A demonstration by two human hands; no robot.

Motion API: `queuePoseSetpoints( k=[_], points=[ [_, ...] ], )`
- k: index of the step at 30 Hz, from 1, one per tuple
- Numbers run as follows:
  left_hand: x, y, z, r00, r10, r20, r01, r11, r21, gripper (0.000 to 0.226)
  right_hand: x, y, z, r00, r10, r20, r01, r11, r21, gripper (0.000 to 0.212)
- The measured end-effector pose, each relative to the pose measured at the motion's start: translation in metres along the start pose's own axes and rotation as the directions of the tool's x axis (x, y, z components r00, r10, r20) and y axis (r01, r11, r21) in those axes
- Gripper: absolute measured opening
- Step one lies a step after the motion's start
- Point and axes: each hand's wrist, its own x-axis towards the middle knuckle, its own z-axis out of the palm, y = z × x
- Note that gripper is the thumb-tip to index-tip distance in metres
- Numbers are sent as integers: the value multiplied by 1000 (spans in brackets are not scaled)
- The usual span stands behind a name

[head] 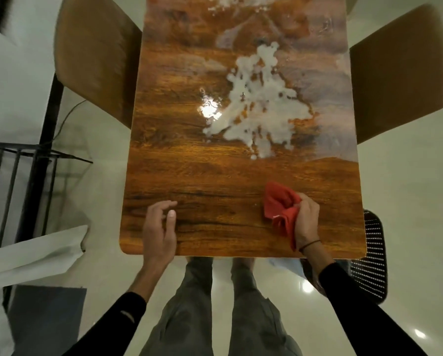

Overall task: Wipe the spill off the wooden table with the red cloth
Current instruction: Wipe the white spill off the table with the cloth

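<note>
A milky white spill (pixel 260 104) spreads over the middle of the wooden table (pixel 189 176), with more white splashes (pixel 230 3) at the far end. My right hand (pixel 306 222) grips a bunched red cloth (pixel 279 204) at the table's near right, well short of the spill. My left hand (pixel 158 227) hovers over the near left edge with its fingers apart and nothing in it.
Tan chairs stand at the table's left (pixel 94 55) and right (pixel 400 73) sides. A black mesh chair (pixel 374 255) sits at the near right corner. A black metal rack (pixel 22 176) and white paper (pixel 33 255) are on the left. My legs stand at the near edge.
</note>
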Motion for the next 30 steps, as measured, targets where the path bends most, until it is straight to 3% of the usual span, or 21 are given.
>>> queuePoseSetpoints(
  k=[2,4,9,13,17,21,24,30],
  points=[
    [-8,17,3,996,14,93,-10,999,-42,30,-4,-16,0,975,215,51,-220,934,282,34],
    [-13,31,4,980,38,194,-26,998,-66,28,-16,-26,-4,935,322,148,-353,815,459,35],
    [-17,70,7,938,54,343,-32,997,-70,20,-47,-35,-30,909,363,205,-397,604,691,32],
    [-31,102,21,910,101,402,-78,994,-73,21,-64,-29,-63,919,352,178,-357,547,757,25],
    [-64,116,49,918,99,383,-84,995,-57,23,-69,-16,-109,916,345,202,-364,511,778,31],
    [-118,126,95,937,24,349,-6,999,-53,20,-65,6,-164,919,301,255,-375,459,806,18],
    [-170,148,140,957,-42,285,67,995,-78,19,-60,22,-210,898,305,317,-428,446,786,26],
    [-242,208,221,961,-91,262,129,983,-131,22,-57,35,-289,886,327,330,-454,457,765,20]
  ],
)
